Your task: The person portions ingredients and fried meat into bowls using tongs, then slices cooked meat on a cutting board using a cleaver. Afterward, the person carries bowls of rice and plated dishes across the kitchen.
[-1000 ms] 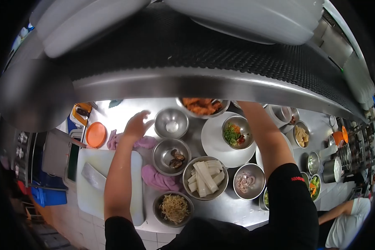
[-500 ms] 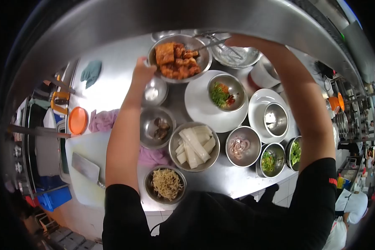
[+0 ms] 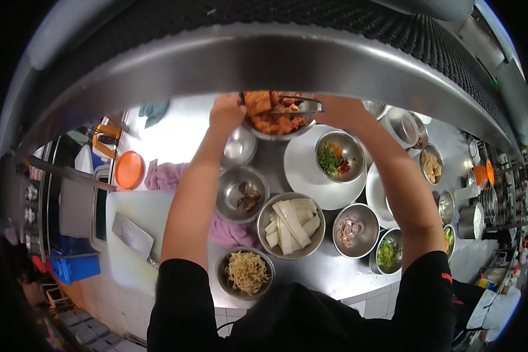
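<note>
My left hand (image 3: pixel 227 111) grips the left rim of a steel bowl (image 3: pixel 281 138) under the edge of the overhead shelf. Chunks of orange-brown fried meat (image 3: pixel 276 124) fill this bowl, with one large square piece at the left. From the right, my right hand (image 3: pixel 337 110) holds metal tongs (image 3: pixel 299 110) whose arms reach over the meat. The shelf edge hides part of the bowl and the tops of both hands. A small steel bowl (image 3: pixel 239 146) stands just below my left hand. Near my right forearm, a bowl of chopped greens and red seasoning (image 3: pixel 340 157) rests on a large white plate (image 3: pixel 302 185).
Bowls of mushrooms (image 3: pixel 247 197), white noodle strips (image 3: pixel 290 226), bean sprouts (image 3: pixel 247 273) and sliced shallots (image 3: pixel 351 230) crowd the table. A cleaver (image 3: pixel 132 234) lies on the cutting board (image 3: pixel 120 267) at left. The steel shelf (image 3: pixel 264 61) overhangs the far side. A person (image 3: pixel 490 308) stands at lower right.
The camera view has shifted, so the table appears lower and the shelf covers more of it. The tongs have moved left over the meat. My left hand stays on the bowl's rim.
</note>
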{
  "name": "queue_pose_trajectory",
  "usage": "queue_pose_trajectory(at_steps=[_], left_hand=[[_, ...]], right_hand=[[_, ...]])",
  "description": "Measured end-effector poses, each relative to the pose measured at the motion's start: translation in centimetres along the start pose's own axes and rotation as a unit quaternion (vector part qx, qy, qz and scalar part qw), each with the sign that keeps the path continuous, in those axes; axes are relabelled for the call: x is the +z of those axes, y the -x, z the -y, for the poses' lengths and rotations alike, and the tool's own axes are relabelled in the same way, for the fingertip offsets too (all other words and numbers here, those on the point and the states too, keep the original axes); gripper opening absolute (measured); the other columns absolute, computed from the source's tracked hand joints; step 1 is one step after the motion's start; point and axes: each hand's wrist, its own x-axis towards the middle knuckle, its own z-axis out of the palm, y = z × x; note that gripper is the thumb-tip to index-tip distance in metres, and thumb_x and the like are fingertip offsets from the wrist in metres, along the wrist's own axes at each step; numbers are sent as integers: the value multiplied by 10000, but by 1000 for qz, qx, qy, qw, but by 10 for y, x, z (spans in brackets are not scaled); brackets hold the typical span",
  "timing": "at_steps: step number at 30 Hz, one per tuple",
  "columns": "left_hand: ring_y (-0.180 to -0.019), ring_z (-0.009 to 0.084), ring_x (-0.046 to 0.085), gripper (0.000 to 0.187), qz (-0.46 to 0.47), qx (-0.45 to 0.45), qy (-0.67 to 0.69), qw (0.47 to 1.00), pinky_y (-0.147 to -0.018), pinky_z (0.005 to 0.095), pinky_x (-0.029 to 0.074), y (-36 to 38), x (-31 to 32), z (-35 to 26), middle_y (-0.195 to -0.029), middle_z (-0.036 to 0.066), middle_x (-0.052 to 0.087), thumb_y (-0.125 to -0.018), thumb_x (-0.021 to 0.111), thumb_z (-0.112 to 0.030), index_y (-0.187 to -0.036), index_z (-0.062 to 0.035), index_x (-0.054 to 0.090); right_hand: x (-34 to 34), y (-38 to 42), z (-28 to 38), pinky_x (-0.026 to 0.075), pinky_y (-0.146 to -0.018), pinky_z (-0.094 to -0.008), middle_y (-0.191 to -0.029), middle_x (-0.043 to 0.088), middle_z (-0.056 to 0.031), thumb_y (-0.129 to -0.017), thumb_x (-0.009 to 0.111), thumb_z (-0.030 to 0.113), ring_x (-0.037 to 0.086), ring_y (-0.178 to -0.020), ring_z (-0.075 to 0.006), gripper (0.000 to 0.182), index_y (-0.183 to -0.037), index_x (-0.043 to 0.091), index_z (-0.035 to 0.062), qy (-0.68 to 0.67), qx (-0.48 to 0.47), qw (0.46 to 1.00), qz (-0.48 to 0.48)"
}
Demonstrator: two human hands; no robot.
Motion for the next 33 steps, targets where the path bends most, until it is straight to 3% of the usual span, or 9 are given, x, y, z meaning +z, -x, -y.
queue_pose_trajectory(at_steps=[2,5,7,11,18,22,27,30,33], left_hand=[[-1105,330,595,339,56,-24,-24,998,-955,409,476,-7,3,-10,-1263,128,599,-829,610,-248,-1143,-130,658],[-1162,337,561,384,43,-26,7,999,-983,420,463,-17,26,-10,-1265,167,592,-912,542,-320,-1199,-80,630],[-1178,356,544,403,-8,41,65,997,-978,434,450,-22,38,4,-1278,179,578,-935,527,-301,-1259,-67,578],[-1176,356,537,399,-90,115,171,974,-965,435,448,-18,32,17,-1270,195,577,-930,545,-300,-1235,-46,589],[-887,295,641,265,-100,-5,253,962,-839,382,494,37,-95,41,-947,136,677,-899,536,-178,-1088,-24,639],[-867,233,647,260,-126,-70,265,954,-805,336,500,132,-175,91,-933,131,677,-875,554,-140,-1093,-24,634],[-1070,183,582,322,-76,-148,105,981,-905,281,439,267,-219,175,-1316,121,548,-905,616,-246,-1067,27,676],[-986,234,644,478,-55,-233,112,965,-869,332,493,323,-173,237,-1125,175,665,-885,657,-160,-1304,26,518],[-838,232,649,293,-42,-252,-49,966,-779,351,497,353,-170,284,-909,134,687,-908,646,-260,-1033,4,651]], right_hand=[[27,-24,-6,465,-949,-441,-1123,654,-172,-799,716,354,612,-1052,-339,497,-1216,641,94,51,-69,991,-106],[27,-23,2,481,-947,-409,-1180,645,-179,-796,725,271,614,-1088,-303,498,-1233,619,57,14,-6,1000,-1],[34,-2,-4,503,-894,-352,-1129,667,-136,-752,802,184,626,-1040,-242,493,-1200,642,53,-482,-78,863,-130],[31,-19,-9,508,-856,-301,-1100,676,-102,-702,850,97,631,-1014,-197,537,-1197,645,57,-366,-97,915,-137],[-28,11,79,506,-830,-369,-1072,684,-164,-816,736,395,663,-918,-241,565,-1239,617,40,-88,-79,990,-73],[12,23,138,496,-905,-414,-1106,674,-210,-795,694,426,652,-1030,-332,550,-1193,638,51,-211,-234,948,-50],[103,50,237,500,-903,-436,-1154,665,-157,-826,683,429,642,-1032,-319,532,-1221,639,75,-287,-295,902,131],[148,80,261,507,-888,-445,-1098,674,-172,-847,656,342,647,-1033,-316,508,-1268,584,67,-201,-276,930,139],[155,126,237,529,-801,-442,-1008,678,-191,-857,645,329,673,-917,-334,492,-1230,571,17,-209,-246,943,84]])
